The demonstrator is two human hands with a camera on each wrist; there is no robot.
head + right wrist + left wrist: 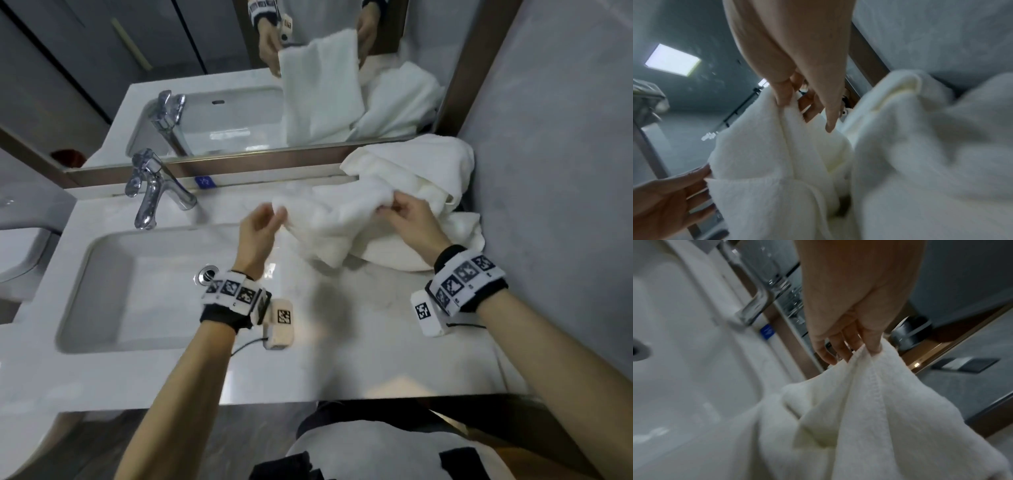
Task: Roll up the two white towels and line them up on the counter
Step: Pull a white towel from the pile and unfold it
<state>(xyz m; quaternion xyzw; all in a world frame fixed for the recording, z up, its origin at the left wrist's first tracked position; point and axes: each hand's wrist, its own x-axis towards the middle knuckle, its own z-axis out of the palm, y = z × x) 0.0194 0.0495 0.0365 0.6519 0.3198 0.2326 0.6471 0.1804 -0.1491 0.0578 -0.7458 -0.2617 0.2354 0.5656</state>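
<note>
- A white marble-patterned counter is seen running along a grey wall, with a mirror mounted behind it.
- A white rectangular sink is set into the counter's left part, its drain visible near the left wrist.
- A second white towel is heaped, unrolled, in the back right corner of the counter, against the mirror frame and the wall.
- The held towel is stretched between both hands above the counter, just right of the sink; its lower folds hang down to the counter, and its right part lies against the heaped towel.
- A chrome tap stands behind the sink, well left of the towels.
- The left hand is closed on the held towel's left edge, the cloth being pinched between thumb and fingertips.
- The right hand is closed on the towel's upper right edge, cloth being nipped between thumb and fingers.
- A small blue label is fixed to the strip below the mirror.
</note>
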